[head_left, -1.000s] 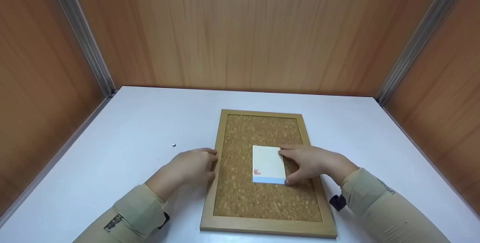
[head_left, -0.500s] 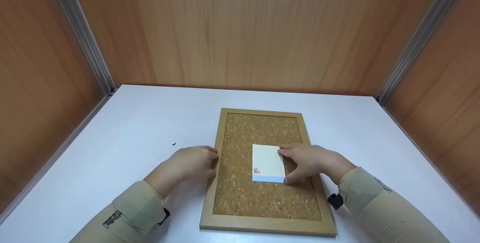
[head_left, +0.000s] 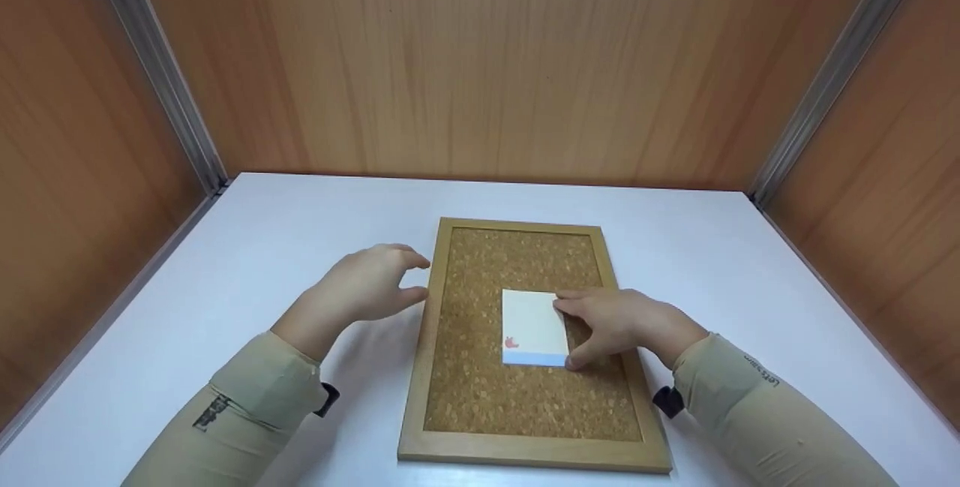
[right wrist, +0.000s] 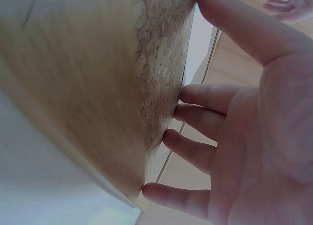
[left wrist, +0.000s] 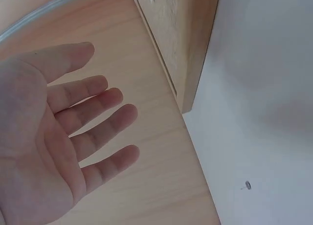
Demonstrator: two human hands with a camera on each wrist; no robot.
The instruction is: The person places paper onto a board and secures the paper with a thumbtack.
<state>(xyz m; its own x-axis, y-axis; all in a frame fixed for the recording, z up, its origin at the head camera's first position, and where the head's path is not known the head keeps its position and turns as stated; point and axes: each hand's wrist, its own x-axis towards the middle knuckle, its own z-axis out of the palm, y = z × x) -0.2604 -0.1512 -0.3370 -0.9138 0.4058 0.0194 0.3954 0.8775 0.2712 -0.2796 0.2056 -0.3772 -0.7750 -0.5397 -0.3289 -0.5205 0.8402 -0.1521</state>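
Observation:
A framed corkboard lies on the white table, with a cream note paper on it. The paper has a blue band along its near edge and a small pink drawing in a corner. My right hand touches the paper's right edge with thumb and fingertips; its fingers look fairly straight in the right wrist view. My left hand hovers beside the board's left frame, its fingers spread and holding nothing. In the left wrist view a thumbtack lies on the table; the left hand hides it in the head view.
Wood-grain panels with grey metal corner posts enclose the table at the back and sides. The board's raised wooden frame borders the cork.
My left hand has let go of the board's left frame, lifted and moved toward the far side, its fingers opening. My right hand and the paper stay in place.

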